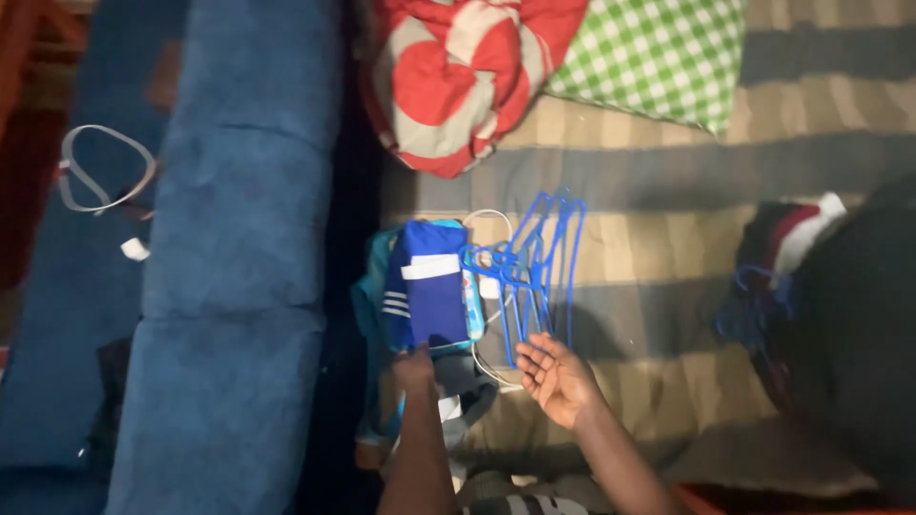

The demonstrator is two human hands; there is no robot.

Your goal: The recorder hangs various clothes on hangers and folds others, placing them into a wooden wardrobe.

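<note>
A folded blue garment with white stripes (427, 284) lies on top of a small pile of folded clothes (382, 315) at the left edge of the bed. My left hand (416, 369) rests on the near edge of that garment, fingers curled against it. My right hand (556, 378) is open, palm up, just below a bunch of blue plastic hangers (536, 262) that lie on the striped bedcover (668, 248). The fingertips almost touch the lowest hanger. A white cable (489, 360) loops under the hangers.
A red-and-white bundle of cloth (456, 76) and a green checked pillow (658, 52) sit at the head of the bed. A blue upholstered seat (239, 257) runs along the left. Dark clothes and more blue hangers (763, 305) lie at the right.
</note>
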